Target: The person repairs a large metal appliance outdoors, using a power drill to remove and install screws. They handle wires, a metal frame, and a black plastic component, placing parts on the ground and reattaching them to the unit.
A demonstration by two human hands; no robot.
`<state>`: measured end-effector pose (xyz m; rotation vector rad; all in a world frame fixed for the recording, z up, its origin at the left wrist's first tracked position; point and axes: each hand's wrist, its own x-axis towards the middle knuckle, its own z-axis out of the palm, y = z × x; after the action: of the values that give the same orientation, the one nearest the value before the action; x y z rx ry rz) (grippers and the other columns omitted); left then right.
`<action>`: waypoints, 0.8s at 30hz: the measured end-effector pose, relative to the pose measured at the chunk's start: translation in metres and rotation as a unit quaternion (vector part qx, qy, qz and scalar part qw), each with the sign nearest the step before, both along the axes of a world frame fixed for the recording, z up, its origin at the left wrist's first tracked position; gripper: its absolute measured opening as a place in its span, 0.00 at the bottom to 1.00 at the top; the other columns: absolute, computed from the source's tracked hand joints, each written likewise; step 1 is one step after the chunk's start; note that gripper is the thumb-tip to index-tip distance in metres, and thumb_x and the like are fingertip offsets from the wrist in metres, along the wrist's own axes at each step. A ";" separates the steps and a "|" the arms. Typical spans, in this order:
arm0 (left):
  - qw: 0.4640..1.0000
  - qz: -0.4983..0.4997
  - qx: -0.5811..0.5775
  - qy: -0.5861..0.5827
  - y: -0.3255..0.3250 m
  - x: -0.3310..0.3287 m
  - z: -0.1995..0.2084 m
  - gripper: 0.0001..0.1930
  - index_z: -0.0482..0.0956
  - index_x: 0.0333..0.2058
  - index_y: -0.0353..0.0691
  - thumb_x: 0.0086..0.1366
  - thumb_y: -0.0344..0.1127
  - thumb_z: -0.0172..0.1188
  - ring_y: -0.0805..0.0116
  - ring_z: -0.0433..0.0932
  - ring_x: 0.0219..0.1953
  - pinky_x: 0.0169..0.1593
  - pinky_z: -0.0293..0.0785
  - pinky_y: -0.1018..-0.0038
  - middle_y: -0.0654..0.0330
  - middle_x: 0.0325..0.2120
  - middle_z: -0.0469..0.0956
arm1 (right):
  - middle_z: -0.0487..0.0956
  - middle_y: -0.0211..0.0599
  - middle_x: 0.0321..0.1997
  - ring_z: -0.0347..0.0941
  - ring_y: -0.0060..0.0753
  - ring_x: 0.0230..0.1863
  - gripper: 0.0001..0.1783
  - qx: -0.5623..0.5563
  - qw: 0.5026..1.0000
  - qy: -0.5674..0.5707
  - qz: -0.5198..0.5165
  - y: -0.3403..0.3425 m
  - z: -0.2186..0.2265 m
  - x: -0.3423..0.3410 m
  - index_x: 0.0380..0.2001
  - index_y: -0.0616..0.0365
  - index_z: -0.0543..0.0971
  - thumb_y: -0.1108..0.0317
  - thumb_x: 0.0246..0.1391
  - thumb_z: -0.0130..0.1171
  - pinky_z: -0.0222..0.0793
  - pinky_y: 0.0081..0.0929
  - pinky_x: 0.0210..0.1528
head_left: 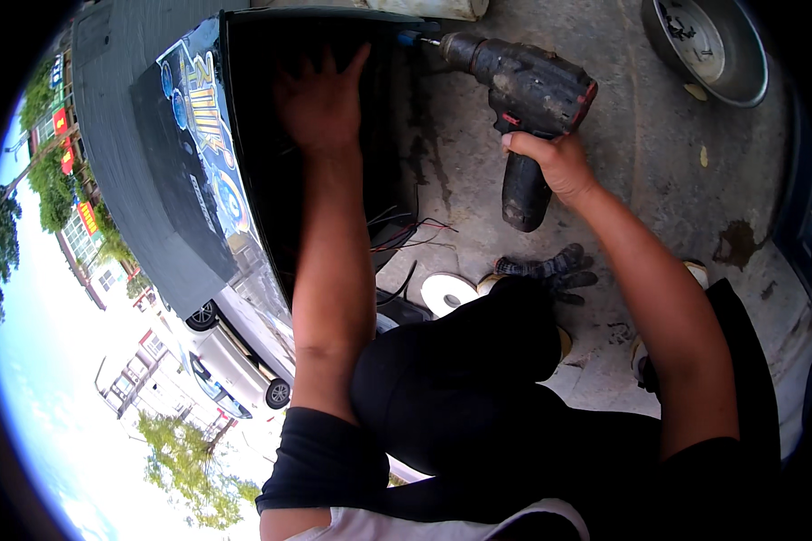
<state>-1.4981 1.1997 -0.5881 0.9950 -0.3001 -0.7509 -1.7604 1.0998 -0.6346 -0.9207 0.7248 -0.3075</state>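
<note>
My right hand (558,164) grips the handle of a worn black cordless drill (525,99). Its bit points left and touches the top right edge of a large black panel (262,153). My left hand (320,101) lies flat, fingers spread, on the dark face of that panel. The panel's left side carries a colourful printed sticker (203,135). Thin red and black wires (410,236) trail from the panel's lower right onto the concrete floor (641,180).
A metal bowl (708,45) sits at the top right. A grey work glove (550,270) and a white roll of tape (447,293) lie on the floor near my bent knee. Parked cars (244,352) and buildings show at the left.
</note>
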 end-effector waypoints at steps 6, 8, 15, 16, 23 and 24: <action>1.000 0.000 0.000 0.008 0.000 -0.003 0.000 0.31 0.43 0.67 0.64 0.67 0.52 0.38 0.51 0.29 0.70 0.61 0.34 0.28 0.65 0.70 0.30 | 0.77 0.31 0.28 0.73 0.25 0.31 0.14 0.006 1.000 0.006 0.017 -0.008 0.001 0.002 0.34 0.59 0.77 0.67 0.41 0.62 0.69 0.26 0.36; 1.000 -0.004 0.000 0.006 0.000 -0.003 -0.001 0.31 0.42 0.67 0.64 0.67 0.52 0.38 0.51 0.29 0.70 0.61 0.34 0.28 0.65 0.70 0.30 | 0.77 0.31 0.28 0.73 0.25 0.30 0.13 0.010 0.999 0.011 0.032 -0.013 0.004 0.002 0.34 0.60 0.77 0.67 0.41 0.62 0.69 0.25 0.36; 1.000 -0.010 0.004 -0.003 0.003 -0.002 -0.003 0.31 0.41 0.67 0.62 0.68 0.53 0.37 0.50 0.30 0.70 0.60 0.34 0.28 0.65 0.70 0.31 | 0.76 0.30 0.25 0.71 0.22 0.28 0.13 0.031 0.994 0.001 0.102 -0.044 0.020 0.010 0.34 0.60 0.77 0.67 0.43 0.57 0.68 0.23 0.35; 1.000 -0.010 0.003 -0.002 0.003 -0.002 -0.003 0.31 0.41 0.67 0.62 0.68 0.53 0.37 0.50 0.31 0.70 0.60 0.34 0.28 0.65 0.70 0.31 | 0.76 0.30 0.25 0.71 0.22 0.27 0.13 0.026 0.994 0.004 0.109 -0.048 0.020 0.011 0.34 0.60 0.77 0.67 0.43 0.57 0.68 0.23 0.35; 1.000 0.005 -0.001 0.013 0.003 -0.003 -0.002 0.30 0.42 0.67 0.62 0.68 0.53 0.36 0.51 0.32 0.70 0.60 0.35 0.27 0.65 0.70 0.32 | 0.76 0.29 0.23 0.71 0.23 0.26 0.10 -0.040 0.992 0.032 0.117 -0.053 0.025 0.015 0.30 0.57 0.78 0.68 0.41 0.58 0.68 0.24 0.33; 1.000 0.006 -0.001 0.013 0.003 -0.003 -0.003 0.30 0.42 0.67 0.62 0.68 0.53 0.36 0.51 0.32 0.70 0.60 0.35 0.27 0.65 0.70 0.32 | 0.76 0.29 0.23 0.71 0.23 0.26 0.09 -0.050 0.991 0.035 0.118 -0.054 0.024 0.015 0.30 0.57 0.78 0.69 0.41 0.58 0.68 0.24 0.33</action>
<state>-1.5015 1.2026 -0.5907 0.9837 -0.2724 -0.7528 -1.7452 1.0460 -0.6105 -1.1058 0.6621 -0.1028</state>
